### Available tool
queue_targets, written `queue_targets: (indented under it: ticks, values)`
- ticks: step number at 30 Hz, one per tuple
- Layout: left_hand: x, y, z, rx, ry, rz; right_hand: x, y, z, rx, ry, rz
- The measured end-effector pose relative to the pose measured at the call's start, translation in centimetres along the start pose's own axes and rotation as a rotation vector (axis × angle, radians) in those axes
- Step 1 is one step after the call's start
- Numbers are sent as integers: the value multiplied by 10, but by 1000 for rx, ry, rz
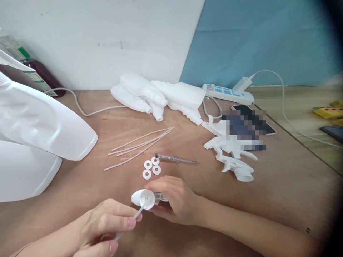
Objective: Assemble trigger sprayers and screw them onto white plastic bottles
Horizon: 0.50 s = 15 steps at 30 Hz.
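My right hand [178, 201] is closed around a white trigger spray head [137, 197], its round cap opening turned toward me. My left hand [108, 223] pinches a thin white plastic tube [139, 212]. The tube's far tip is at the cap opening; I cannot tell how deep it sits. Just beyond my hands lie several white ring washers [147, 174], some touching each other. Past them are several loose thin tubes [139, 142] and a screwdriver with a clear handle [174, 159]. More white spray heads [235, 166] lie on the right.
White plastic bottles [134, 96] lie at the back of the wooden table [187, 228]. Large white moulded shells [45, 114] fill the left side, near a dark bottle [40, 75]. At back right are a power strip [227, 94], a charging cable [283, 96] and a partly pixelated phone [270, 127].
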<state>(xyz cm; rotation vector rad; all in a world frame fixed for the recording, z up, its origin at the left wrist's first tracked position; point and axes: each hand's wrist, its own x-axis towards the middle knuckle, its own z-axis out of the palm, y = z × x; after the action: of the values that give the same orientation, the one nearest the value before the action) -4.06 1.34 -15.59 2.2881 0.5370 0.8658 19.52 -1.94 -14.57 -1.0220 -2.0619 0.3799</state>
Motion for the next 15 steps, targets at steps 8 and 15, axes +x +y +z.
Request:
queue_targets:
  ticks: [8, 15]
  values:
    - [21, 17, -7, -160, -38, -49, 0, 0, 0, 9, -1, 5]
    - [19, 20, -3, -201, 0, -35, -1, 1, 2, -12, 23, -4]
